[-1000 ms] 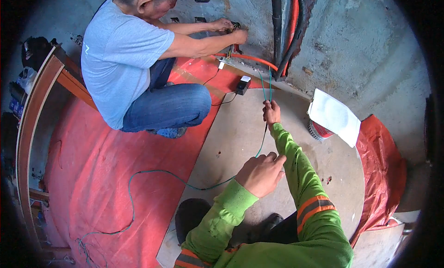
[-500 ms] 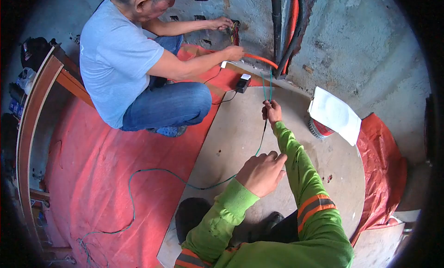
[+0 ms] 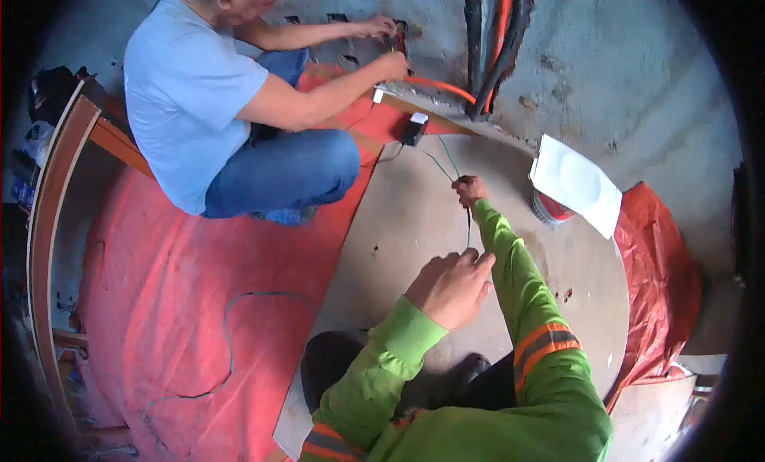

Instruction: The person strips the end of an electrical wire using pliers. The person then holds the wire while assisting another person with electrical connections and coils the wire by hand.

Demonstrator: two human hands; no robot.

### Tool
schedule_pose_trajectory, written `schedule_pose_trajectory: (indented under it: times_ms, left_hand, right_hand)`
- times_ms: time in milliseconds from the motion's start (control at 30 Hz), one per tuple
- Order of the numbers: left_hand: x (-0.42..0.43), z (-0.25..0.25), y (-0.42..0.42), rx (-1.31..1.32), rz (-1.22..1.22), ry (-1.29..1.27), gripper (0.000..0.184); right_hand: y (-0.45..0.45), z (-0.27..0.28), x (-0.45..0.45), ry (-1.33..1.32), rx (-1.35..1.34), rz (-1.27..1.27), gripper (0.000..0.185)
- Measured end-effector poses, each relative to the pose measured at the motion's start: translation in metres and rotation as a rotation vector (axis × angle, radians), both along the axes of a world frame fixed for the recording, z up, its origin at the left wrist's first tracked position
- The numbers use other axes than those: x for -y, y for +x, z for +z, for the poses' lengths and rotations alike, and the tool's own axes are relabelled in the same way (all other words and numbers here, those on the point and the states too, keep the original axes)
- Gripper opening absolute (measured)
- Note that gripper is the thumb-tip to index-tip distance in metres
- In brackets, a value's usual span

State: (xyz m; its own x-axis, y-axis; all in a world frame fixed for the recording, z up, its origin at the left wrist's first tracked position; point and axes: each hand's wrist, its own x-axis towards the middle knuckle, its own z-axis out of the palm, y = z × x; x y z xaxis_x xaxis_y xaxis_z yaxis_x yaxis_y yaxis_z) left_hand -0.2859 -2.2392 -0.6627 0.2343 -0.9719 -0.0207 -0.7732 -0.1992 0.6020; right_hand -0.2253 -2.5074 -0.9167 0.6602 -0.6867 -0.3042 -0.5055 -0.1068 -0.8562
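My right hand is closed around a thin green wire. Above those fingers, two green strands spread apart in a V over the board. Below them, a dark stretch and then more green wire run down to my left hand. The fingers of my left hand are curled where the wire reaches them; their exact grip is partly hidden. More green wire lies in a loose curve on the red sheet.
A person in a light blue shirt crouches at left, both hands at a wall box with wires. An orange conduit joins black pipes. A white sheet tops a bucket. A black adapter lies near the wall.
The green strands have come away from the pipe foot at the wall, and their upper ends now spread over the board. The wire between my hands and the red sheet has shifted.
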Motion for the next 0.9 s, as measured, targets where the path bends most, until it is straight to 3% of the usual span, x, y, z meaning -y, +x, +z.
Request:
schedule_pose_trajectory:
  times_ms: [67, 233, 433, 533, 900]
  left_hand:
    - [0.000, -0.002, 0.000, 0.003, -0.002, -0.001, 0.029]
    - [0.000, -0.001, -0.001, 0.014, -0.001, 0.004, 0.031]
    - [0.002, -0.001, 0.000, 0.003, -0.005, 0.009, 0.030]
    - [0.002, 0.000, 0.000, 0.014, -0.004, 0.012, 0.030]
    - [0.002, -0.002, 0.001, -0.003, -0.001, -0.007, 0.030]
  right_hand:
    - [-0.001, 0.003, 0.004, -0.103, -0.164, 0.018, 0.018]
    - [-0.008, -0.017, 0.019, -0.395, -0.252, 0.170, 0.030]
    - [-0.008, -0.032, 0.026, -0.381, -0.374, 0.224, 0.032]
    - [-0.009, -0.030, 0.024, -0.372, -0.266, 0.251, 0.032]
    - [0.005, -0.027, 0.007, -0.427, -0.338, 0.306, 0.028]
